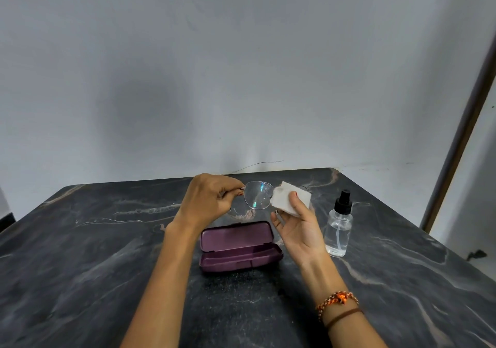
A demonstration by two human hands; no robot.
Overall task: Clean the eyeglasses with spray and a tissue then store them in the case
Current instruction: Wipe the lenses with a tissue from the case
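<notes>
Presently held above dark marbled table (80,253): eyeglasses (257,195), pinched at the hinge corner by left hand (212,200), fingers curled together on the frame. One lens exposed, the other covered by white tissue (291,197). Tissue clamped between thumb and fingers of right hand (298,226), palm facing up. Below both hands: purple case (239,245), lid open, lying flat on the table. Just right of the right hand: clear spray bottle (338,229), black nozzle, standing upright. Beaded bracelet (338,300) on right wrist.

left hand (209,200) pinching, right hand (298,226) palm-up
</notes>
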